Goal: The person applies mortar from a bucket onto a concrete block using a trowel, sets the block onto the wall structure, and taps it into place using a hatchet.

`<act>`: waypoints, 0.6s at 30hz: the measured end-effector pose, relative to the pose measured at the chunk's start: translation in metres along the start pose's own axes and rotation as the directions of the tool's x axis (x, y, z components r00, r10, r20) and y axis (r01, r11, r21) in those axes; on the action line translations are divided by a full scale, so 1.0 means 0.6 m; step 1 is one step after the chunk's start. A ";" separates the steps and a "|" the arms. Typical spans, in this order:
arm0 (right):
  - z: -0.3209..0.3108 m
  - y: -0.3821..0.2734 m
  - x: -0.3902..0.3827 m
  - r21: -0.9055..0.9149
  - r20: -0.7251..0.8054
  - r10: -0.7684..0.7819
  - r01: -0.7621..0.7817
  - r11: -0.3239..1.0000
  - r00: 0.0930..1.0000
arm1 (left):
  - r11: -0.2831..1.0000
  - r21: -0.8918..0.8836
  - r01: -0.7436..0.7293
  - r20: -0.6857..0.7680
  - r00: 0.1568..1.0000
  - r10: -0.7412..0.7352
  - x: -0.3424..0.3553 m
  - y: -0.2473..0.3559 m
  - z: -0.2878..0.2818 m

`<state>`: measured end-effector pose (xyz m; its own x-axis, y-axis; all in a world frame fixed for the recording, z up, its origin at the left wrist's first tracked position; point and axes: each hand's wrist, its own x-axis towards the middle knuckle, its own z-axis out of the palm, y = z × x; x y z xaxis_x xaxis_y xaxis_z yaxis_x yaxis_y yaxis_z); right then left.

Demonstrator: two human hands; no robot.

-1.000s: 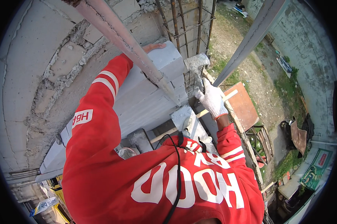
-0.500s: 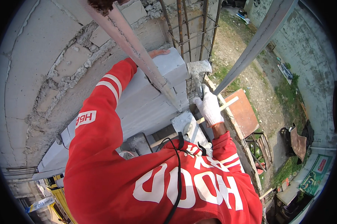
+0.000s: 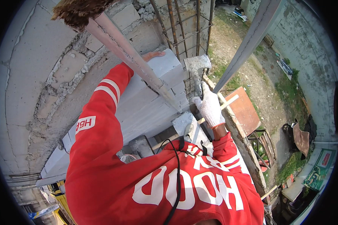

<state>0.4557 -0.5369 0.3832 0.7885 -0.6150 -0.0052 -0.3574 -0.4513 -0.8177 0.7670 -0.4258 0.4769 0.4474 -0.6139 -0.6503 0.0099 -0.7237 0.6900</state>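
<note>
Pale grey block (image 3: 154, 93), left hand (image 3: 153, 55) flat on it, gloved right hand (image 3: 209, 107) gripping hammer (image 3: 196, 71)

A large pale grey rectangular masonry block (image 3: 165, 71) lay tilted at upper centre of the frame. Just right of it, a mortar-caked hammer (image 3: 197, 67) stood raised, head uppermost.

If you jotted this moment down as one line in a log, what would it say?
left hand: bare, resting on top of white block | right hand: white glove, gripping hammer raised beside block | behind: rough block wall, rusty steel bars
</note>
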 end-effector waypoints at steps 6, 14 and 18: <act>-0.012 -0.016 -0.023 -0.028 -0.003 -0.008 0.008 1.000 1.000 | 1.000 -0.002 -0.008 -0.033 0.999 0.008 -0.025 -0.022 -0.002; -0.080 -0.096 -0.081 -0.052 -0.076 -0.106 0.102 0.993 0.991 | 0.998 -0.043 -0.037 -0.072 0.997 0.034 -0.022 -0.025 -0.005; -0.089 -0.112 -0.066 -0.180 -0.123 -0.369 0.345 0.921 0.921 | 0.998 -0.042 -0.054 -0.056 0.997 0.051 -0.025 -0.035 -0.011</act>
<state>0.4217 -0.5169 0.4691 0.7969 -0.4792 0.3679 -0.1469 -0.7444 -0.6514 0.7659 -0.3994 0.4741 0.4967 -0.6316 -0.5953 0.0231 -0.6760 0.7365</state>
